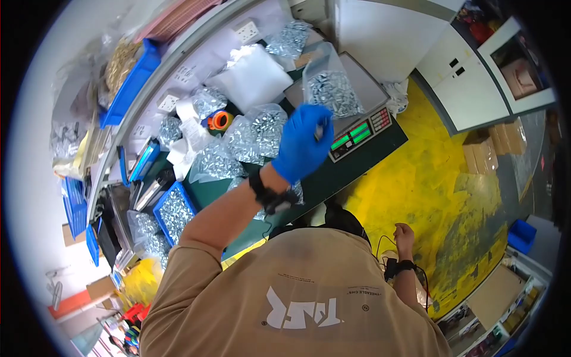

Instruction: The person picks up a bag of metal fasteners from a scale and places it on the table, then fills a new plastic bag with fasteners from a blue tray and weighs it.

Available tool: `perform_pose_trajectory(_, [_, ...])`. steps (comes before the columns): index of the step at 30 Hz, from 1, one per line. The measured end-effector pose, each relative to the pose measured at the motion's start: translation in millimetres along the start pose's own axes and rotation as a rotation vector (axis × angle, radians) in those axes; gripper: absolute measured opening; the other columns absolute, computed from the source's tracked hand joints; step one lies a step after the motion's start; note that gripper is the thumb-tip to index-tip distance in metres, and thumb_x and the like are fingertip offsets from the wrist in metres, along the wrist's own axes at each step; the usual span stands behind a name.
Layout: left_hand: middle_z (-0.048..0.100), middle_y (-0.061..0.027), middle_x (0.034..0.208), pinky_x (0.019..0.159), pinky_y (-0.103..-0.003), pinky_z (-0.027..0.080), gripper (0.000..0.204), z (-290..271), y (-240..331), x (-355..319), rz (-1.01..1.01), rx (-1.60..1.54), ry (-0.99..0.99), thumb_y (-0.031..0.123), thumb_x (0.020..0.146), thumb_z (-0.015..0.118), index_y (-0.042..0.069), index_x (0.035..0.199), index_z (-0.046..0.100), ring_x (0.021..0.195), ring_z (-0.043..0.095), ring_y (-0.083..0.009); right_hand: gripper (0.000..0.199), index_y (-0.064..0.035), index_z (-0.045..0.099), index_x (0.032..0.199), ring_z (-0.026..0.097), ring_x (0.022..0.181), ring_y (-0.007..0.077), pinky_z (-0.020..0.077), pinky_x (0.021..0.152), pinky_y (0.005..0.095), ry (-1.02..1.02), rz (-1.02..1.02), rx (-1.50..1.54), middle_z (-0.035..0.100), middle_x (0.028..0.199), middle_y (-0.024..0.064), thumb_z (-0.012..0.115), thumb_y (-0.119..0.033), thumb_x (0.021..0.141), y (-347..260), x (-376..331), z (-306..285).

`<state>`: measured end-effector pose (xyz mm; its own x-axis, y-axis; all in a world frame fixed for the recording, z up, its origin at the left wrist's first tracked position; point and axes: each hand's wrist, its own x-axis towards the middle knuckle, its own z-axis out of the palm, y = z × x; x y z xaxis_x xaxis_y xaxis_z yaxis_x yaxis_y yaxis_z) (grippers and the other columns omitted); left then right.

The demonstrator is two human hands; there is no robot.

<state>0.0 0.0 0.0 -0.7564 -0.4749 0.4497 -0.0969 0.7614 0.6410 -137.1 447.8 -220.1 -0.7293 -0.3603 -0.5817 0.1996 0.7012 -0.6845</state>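
My left hand (302, 143), in a blue glove, is raised over the near edge of the bench scale (351, 138). Its fingers are curled closed around small grey metal pieces (320, 132), mostly hidden by the glove. Just beyond it, an open clear bag of small metal parts (333, 92) rests on the scale's platform. The scale has green lit displays and a keypad. My bare right hand (404, 238) hangs low at my side, away from the bench, with fingers loosely curled and nothing visible in them.
Several clear bags of metal parts (217, 159) cover the green bench (327, 178), beside an orange tape roll (222, 121) and a stack of white plastic bags (253, 80). A blue tray of metal parts (175, 213) stands at left. White cabinets (467, 83) line the far right.
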Motion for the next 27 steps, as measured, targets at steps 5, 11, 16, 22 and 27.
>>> perform_pose_trajectory(5, [0.067,-0.0118,0.094,0.075,-0.035,0.052,0.02,-23,-22,31,-0.25,-0.056,0.301,0.006,0.089,0.066,0.005,0.109,0.066,0.08,0.065,-0.0227,0.019,0.0003,0.068,0.103,0.053,0.056,0.0107,0.043,0.052,0.0266,-0.047,-0.047,0.025,0.061,0.069,0.0056,0.055,-0.011,0.094,-29,16,3])
perform_pose_trajectory(11, [0.068,-0.0069,0.095,0.074,-0.03,0.051,0.019,-94,-88,-76,-0.401,-0.025,0.495,0.01,0.09,0.068,0.006,0.109,0.067,0.079,0.062,-0.016,0.019,0.0017,0.067,0.102,0.053,0.055,0.011,0.0426,0.051,0.0265,-0.057,-0.092,0.058,0.061,0.068,0.0049,0.054,-0.01,0.094,-43,18,13])
perform_pose_trajectory(16, [0.065,-0.009,0.084,0.074,-0.033,0.049,0.013,-207,-164,-297,-0.85,0.258,0.626,0.01,0.094,0.061,-0.002,0.096,0.064,0.079,0.059,-0.0148,0.019,0.0018,0.067,0.101,0.053,0.055,0.0112,0.0428,0.051,0.0268,-0.056,-0.102,0.033,0.061,0.068,0.0054,0.055,-0.01,0.095,-47,10,18])
perform_pose_trajectory(22, [0.069,-0.0228,0.102,0.085,-0.05,0.051,0.039,-242,-151,-532,-1.254,0.879,0.243,0.036,0.089,0.064,0.006,0.114,0.067,0.095,0.065,-0.0429,0.019,0.0021,0.068,0.101,0.054,0.056,0.0114,0.0435,0.051,0.0268,-0.045,-0.163,-0.063,0.062,0.068,0.0056,0.056,-0.011,0.095,-81,4,29])
perform_pose_trajectory(27, [0.066,-0.0224,0.114,0.092,-0.049,0.05,0.051,-218,-133,-582,-1.351,0.794,0.177,0.04,0.087,0.066,0.01,0.127,0.061,0.105,0.062,-0.0411,0.019,0.0018,0.069,0.101,0.055,0.056,0.0117,0.044,0.052,0.0264,-0.04,-0.217,-0.085,0.062,0.068,0.0056,0.057,-0.011,0.094,-111,-7,44])
